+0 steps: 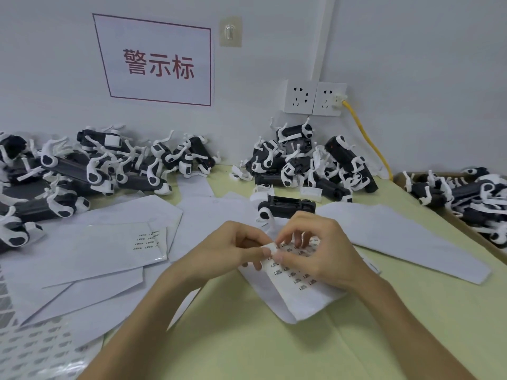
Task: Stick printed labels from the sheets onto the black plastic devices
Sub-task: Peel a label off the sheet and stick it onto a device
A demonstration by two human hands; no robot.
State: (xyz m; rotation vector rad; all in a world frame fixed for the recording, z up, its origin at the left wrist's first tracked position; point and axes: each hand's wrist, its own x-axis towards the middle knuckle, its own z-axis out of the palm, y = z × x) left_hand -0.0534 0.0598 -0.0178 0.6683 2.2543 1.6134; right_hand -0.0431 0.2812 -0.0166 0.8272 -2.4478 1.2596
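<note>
While left hand (236,248) and right hand (315,256) pinch one label (270,246) from the sheet (296,294), the device (288,208) above — and upper-left pile (109,165) — seemingly await theirs.

We saw a pale green desk (247,338). On it lay a left heap (82,171) and a back heap (307,160) of black devices, a single device (288,208) before the back heap, loose white sheets (109,242), a printed label sheet (296,281), and a cardboard box (399,178) at the right edge.
</note>
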